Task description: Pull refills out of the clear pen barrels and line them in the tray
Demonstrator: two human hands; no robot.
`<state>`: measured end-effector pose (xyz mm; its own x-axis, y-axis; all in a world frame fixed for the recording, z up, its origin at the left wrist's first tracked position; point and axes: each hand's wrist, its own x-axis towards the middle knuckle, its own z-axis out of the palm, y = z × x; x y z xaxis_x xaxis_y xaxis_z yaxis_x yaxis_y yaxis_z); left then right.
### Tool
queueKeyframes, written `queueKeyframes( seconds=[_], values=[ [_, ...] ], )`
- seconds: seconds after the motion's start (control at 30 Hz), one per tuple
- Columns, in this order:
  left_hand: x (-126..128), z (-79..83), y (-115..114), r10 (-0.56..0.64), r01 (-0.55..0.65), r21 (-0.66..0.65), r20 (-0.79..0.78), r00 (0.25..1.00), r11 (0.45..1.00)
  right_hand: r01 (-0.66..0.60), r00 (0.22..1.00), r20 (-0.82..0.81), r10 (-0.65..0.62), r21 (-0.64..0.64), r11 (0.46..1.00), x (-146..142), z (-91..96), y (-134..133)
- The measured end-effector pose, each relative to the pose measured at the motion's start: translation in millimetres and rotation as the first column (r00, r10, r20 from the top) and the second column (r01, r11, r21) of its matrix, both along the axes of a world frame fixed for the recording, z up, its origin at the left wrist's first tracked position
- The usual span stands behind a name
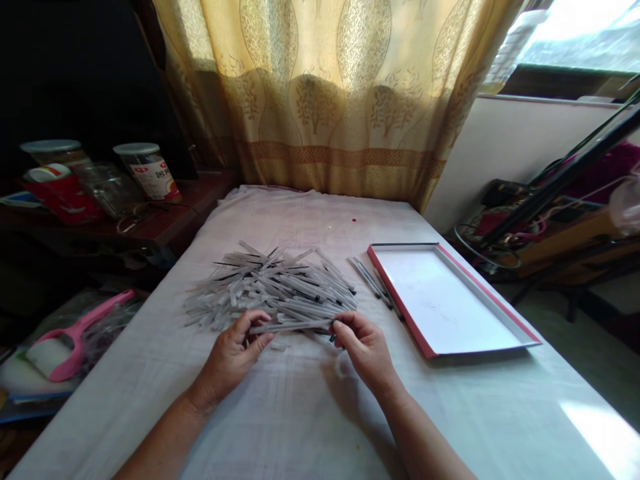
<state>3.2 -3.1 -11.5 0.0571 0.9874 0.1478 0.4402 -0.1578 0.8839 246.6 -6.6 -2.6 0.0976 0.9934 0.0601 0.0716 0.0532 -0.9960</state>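
My left hand curls around the left end of a slim translucent pen barrel, thumb and fingers closing on it. The barrel's right end is pinched between the thumb and fingers of my right hand, so it lies level between both hands. Whether more than one barrel is held, I cannot tell. Just beyond my hands spreads a heap of similar clear pen parts, with thin dark pieces mixed in. Several pens with dark ends lie in a row to the right of the heap.
A shallow box lid with red sides and a white inside rests at the right. White cloth covers the table. Jars stand on a brown cabinet at the left, above a pink-handled tool. A patterned curtain hangs behind.
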Motion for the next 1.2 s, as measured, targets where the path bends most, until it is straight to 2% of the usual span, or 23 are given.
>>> queueKeyframes(
  seconds=[0.1, 0.23, 0.3, 0.33, 0.4, 0.5, 0.57, 0.63, 0.67, 0.73, 0.83, 0.9, 1.03, 1.1, 1.2],
  values=[
    [-1, 1.5, 0, -0.005, 0.005, 0.002, -0.032, 0.999, 1.000, -0.006, 1.000, 0.007, 0.006, 0.017, 1.000, -2, 1.1, 1],
    [-11, -2.6, 3, -0.005, 0.006, -0.089, 0.013, 1.000, 0.996, 0.034, 0.999, -0.020, -0.033, 0.040, 0.999, -2, 4.0, 6],
    [-15, -6.5, 6, 0.019, -0.013, -0.119, 0.054, 0.998, 0.993, 0.054, 0.997, 0.052, -0.058, 0.074, 0.996, -1, 5.7, 13],
    [-16, -8.3, 7, 0.028, -0.020, -0.125, 0.066, 0.997, 0.992, 0.056, 0.988, 0.139, -0.071, 0.115, 0.992, -1, 6.4, 18],
    [-18, -11.5, 9, 0.040, -0.029, -0.129, 0.080, 0.996, 0.991, 0.032, 0.920, 0.374, -0.115, 0.221, 0.975, -2, 7.8, 28],
    [-20, -14.9, 10, 0.067, -0.053, -0.142, 0.099, 0.993, 0.988, -0.044, 0.725, 0.665, -0.176, 0.300, 0.953, -7, 9.5, 43],
    [-21, -16.9, 11, 0.081, -0.065, -0.148, 0.107, 0.991, 0.987, -0.075, 0.623, 0.765, -0.165, 0.268, 0.960, -11, 10.7, 50],
    [-22, -18.4, 10, 0.082, -0.065, -0.150, 0.111, 0.990, 0.987, -0.080, 0.587, 0.796, -0.149, 0.241, 0.967, -14, 12.1, 52],
    [-23, -18.8, 10, 0.080, -0.064, -0.147, 0.111, 0.991, 0.987, -0.078, 0.601, 0.785, -0.148, 0.242, 0.967, -15, 13.0, 52],
    [-23, -18.6, 9, 0.078, -0.062, -0.139, 0.113, 0.991, 0.988, -0.088, 0.696, 0.706, -0.131, 0.265, 0.960, -15, 14.4, 49],
    [-21, -15.9, 8, 0.074, -0.060, -0.123, 0.111, 0.991, 0.991, -0.140, 0.885, 0.465, 0.019, 0.228, 0.964, -16, 14.7, 42],
    [-19, -13.5, 6, 0.066, -0.053, -0.114, 0.105, 0.992, 0.992, -0.166, 0.951, 0.284, 0.122, 0.135, 0.977, -17, 13.2, 37],
    [-17, -11.3, 6, 0.047, -0.036, -0.111, 0.099, 0.994, 0.993, -0.172, 0.983, 0.061, 0.173, -0.023, 0.985, -20, 8.5, 33],
    [-17, -11.8, 6, 0.044, -0.032, -0.119, 0.104, 0.994, 0.992, -0.151, 0.988, 0.017, 0.151, -0.036, 0.988, -20, 6.7, 32],
    [-17, -12.1, 5, 0.048, -0.033, -0.132, 0.114, 0.992, 0.991, -0.088, 0.996, 0.011, 0.088, 0.011, 0.996, -18, 5.2, 31]
  ],
)
